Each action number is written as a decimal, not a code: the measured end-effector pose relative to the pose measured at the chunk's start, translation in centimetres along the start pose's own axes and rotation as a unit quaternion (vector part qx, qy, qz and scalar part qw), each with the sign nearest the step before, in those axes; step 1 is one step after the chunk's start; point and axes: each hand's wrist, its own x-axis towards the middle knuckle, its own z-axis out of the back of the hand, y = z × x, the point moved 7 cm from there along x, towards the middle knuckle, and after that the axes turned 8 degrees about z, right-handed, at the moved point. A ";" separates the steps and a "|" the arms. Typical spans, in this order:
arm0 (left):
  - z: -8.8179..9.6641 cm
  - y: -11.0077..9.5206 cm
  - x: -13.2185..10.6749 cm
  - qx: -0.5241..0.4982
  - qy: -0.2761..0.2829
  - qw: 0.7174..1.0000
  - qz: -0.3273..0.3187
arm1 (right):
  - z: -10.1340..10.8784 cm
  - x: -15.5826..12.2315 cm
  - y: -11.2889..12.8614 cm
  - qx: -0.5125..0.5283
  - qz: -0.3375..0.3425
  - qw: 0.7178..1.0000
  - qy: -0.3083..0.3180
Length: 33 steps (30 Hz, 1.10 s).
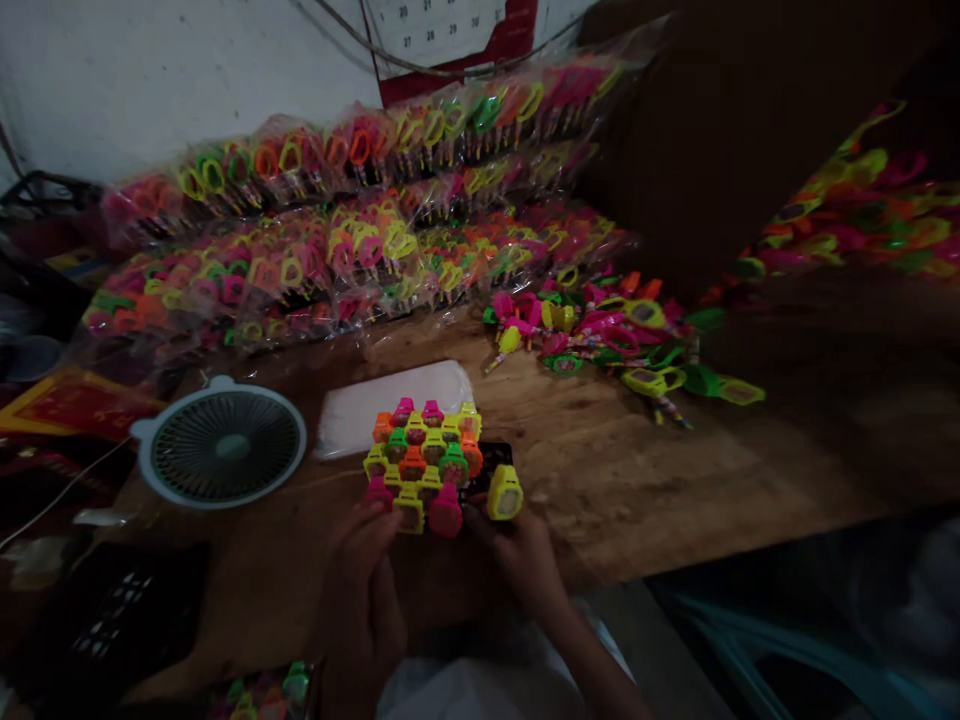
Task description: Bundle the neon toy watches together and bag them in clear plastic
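Bright toy watches (412,462) stand in close rows in a black openwork tray (496,460), whose bare right part shows. At the block's front left corner is my left hand (366,575), its fingers drawn together against a pink watch; whether they grip that watch or the tray's edge is hidden. My right hand (521,560) holds a yellow toy watch (505,494) upright at the tray's right end. Part of the right fingers is in shadow behind the watches.
Behind the tray lies a stack of clear plastic bags (397,395). A round fan (223,443) sits on the left. Loose toy watches (615,335) are heaped at the back right. Bagged watches (300,250) line the wall. Another black tray (124,620) lies front left.
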 end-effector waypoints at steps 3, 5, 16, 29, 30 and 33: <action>-1.1 -0.4 -0.5 0.007 0.042 0.998 -0.035 | -0.1 0.2 0.0 -0.008 0.019 1.000 0.000; -2.1 -0.6 -0.4 0.018 0.071 0.996 -0.046 | -0.5 0.2 0.5 -0.020 0.045 0.999 0.013; -7.5 -3.4 5.3 0.051 0.141 0.982 -0.114 | -1.8 0.2 3.0 -0.090 0.111 0.989 0.026; -7.7 -2.6 3.4 0.079 0.091 0.977 -0.175 | -1.5 0.3 3.0 -0.093 0.117 0.989 0.016; -7.7 -2.7 3.4 0.086 0.084 0.977 -0.178 | -1.4 0.1 3.0 -0.091 0.124 0.988 0.011; -8.0 -2.6 3.1 0.096 0.076 0.977 -0.174 | -1.3 -0.5 2.6 -0.086 0.129 0.988 -0.002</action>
